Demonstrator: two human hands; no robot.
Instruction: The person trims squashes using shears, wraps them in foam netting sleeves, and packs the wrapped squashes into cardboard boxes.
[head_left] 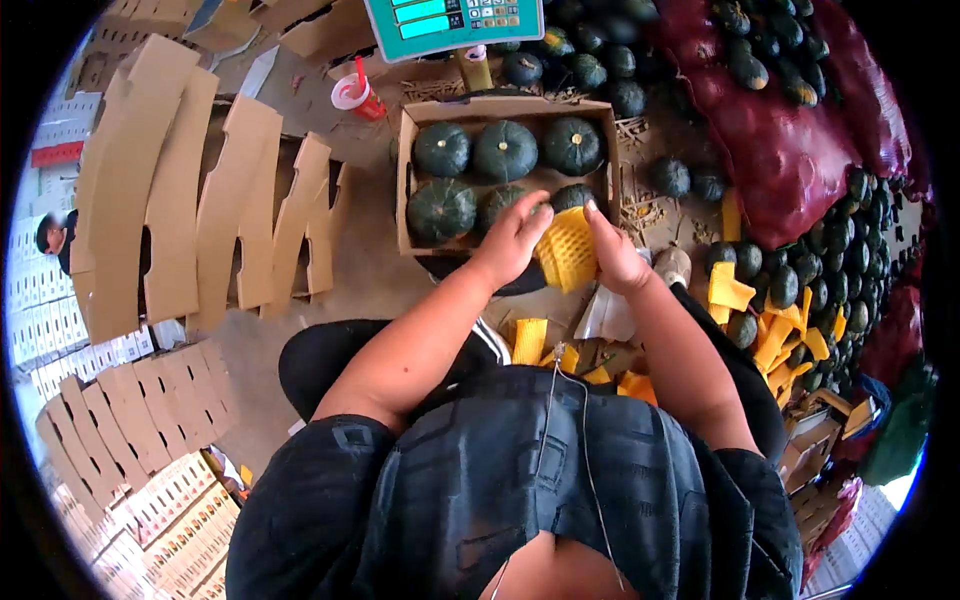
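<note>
Cardboard (238, 200) lines ten o'clock; your left fingers (522, 207) and right fingers (605, 230) clasp yellow netting (567, 255), apparently mid-sleeving; next needs even pressure.

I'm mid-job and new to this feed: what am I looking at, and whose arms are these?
There is no machine: these are a person's bare left hand and right hand. The single picture comes from a fisheye camera on their head, looking down, so straight edges bend. Between the hands is a yellow foam net; whether anything is inside is hard to tell. Just beyond, an open cardboard box holds dark green squashes.
</note>
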